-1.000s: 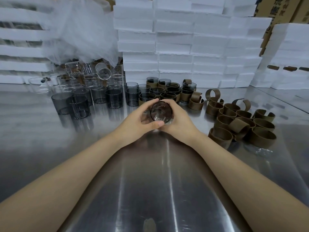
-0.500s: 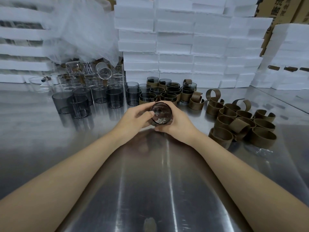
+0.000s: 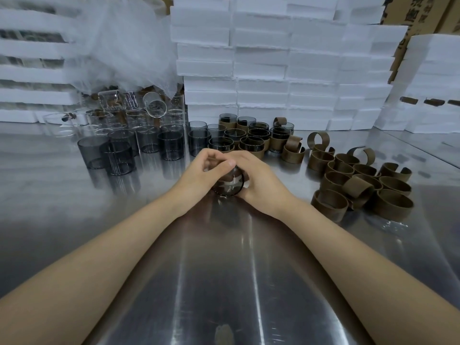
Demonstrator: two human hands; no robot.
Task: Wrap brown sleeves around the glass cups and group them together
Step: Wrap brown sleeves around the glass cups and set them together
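The left hand (image 3: 199, 170) and the right hand (image 3: 261, 180) both curl around the tilted dark glass cup (image 3: 229, 186), low over the worktop (image 3: 224, 270) before the wrapped cups (image 3: 251, 143), so smooth glass may slip out and crack on the metal.

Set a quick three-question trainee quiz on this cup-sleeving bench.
1. True or false: the left hand and the right hand both grip one dark smoky glass cup.
2. The pile of loose brown curled sleeves lies: A on the person's right; B on the person's left; C inside the held cup.
3. What surface do the bare dark glass cups stand on?
Key: 1 true. 2 A. 3 The shiny steel table.
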